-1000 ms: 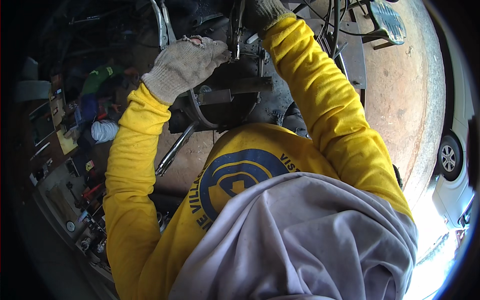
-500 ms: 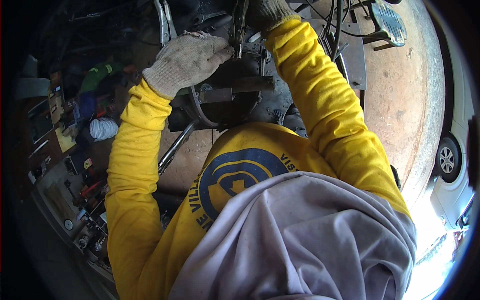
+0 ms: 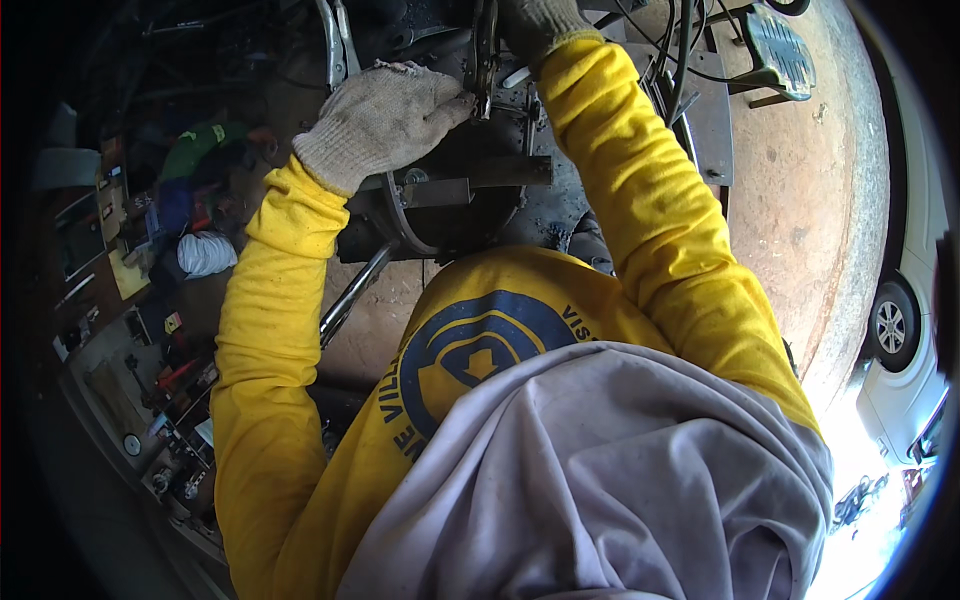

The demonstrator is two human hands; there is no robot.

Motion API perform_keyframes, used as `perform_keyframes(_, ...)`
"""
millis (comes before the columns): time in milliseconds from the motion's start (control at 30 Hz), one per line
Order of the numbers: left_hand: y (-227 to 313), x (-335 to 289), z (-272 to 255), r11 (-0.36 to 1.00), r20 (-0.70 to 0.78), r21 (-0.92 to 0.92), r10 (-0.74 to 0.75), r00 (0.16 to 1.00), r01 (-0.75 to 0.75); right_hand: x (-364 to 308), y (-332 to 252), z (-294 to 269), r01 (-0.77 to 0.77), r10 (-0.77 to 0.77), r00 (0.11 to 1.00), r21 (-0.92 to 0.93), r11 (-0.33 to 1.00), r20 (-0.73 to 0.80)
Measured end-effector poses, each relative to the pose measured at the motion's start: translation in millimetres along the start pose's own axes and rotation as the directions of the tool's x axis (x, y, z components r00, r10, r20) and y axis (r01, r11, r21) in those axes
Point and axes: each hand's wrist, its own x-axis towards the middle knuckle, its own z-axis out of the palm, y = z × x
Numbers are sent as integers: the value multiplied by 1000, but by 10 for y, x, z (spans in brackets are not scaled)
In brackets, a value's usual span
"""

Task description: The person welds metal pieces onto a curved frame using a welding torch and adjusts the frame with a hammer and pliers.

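Note:
My left hand [image 3: 385, 125], in a grey knitted glove, is closed, its thumb and fingertips against the lower end of a narrow, dark, rough metal bar [image 3: 484, 65]. My right hand [image 3: 540, 25], gloved too, is beside the bar's upper part at the top edge, its fingers hidden in shadow and cut off. Below the hands lies a dark, curved metal frame [image 3: 400, 215] with a flat metal strip [image 3: 510, 171] and a short angled piece [image 3: 436, 193] across it. A silver tool with two long handles, like locking pliers [image 3: 334, 45], stands beside my left hand.
A short white stick [image 3: 516, 78] lies between my hands. Black cables [image 3: 680, 60] run past my right sleeve towards a plastic chair [image 3: 778, 55]. Another person in green [image 3: 200, 148] is at the left among tools and a white bundle [image 3: 206, 255]. A pale car [image 3: 905, 340] stands far right.
The whole view has shifted slightly, so things sit a little further right. Both hands keep their places at the metal bar.

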Motion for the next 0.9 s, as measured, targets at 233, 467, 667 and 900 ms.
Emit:
perform_keyframes(233,-87,-14,-82,976,37,156,144,989,-149,-3,-863,-470,-663,663,748,24,749,-37)
perform_keyframes(467,-556,424,223,997,142,-62,46,989,-37,-32,-942,-460,-582,628,772,284,762,-102)
perform_keyframes(667,-271,612,266,861,112,-473,-151,982,186,-173,-988,-626,-385,453,890,455,803,-47)
perform_keyframes(900,39,715,-90,707,281,-499,-415,865,501,24,-658,-1144,-466,458,861,708,530,224)
